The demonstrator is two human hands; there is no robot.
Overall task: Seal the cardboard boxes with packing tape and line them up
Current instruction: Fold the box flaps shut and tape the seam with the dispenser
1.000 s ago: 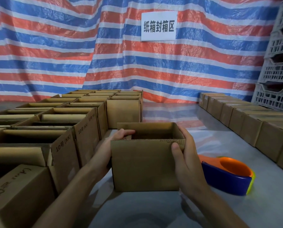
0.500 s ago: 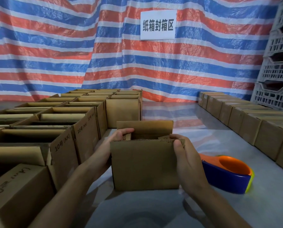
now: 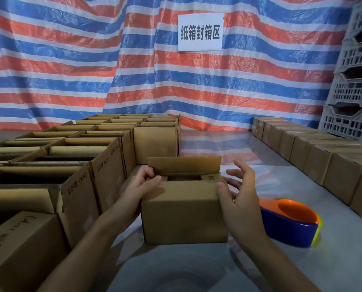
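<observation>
The left hand [image 3: 141, 187] grips the box [image 3: 184, 218] at its left edge; the right hand [image 3: 240, 192] has an open grip. Best to fold the upright rear flap [image 3: 184, 165] flat before taping.

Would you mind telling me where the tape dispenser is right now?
In the head view, the tape dispenser lies on the table at the lower right, just beyond the right hand and the box being closed.
</observation>
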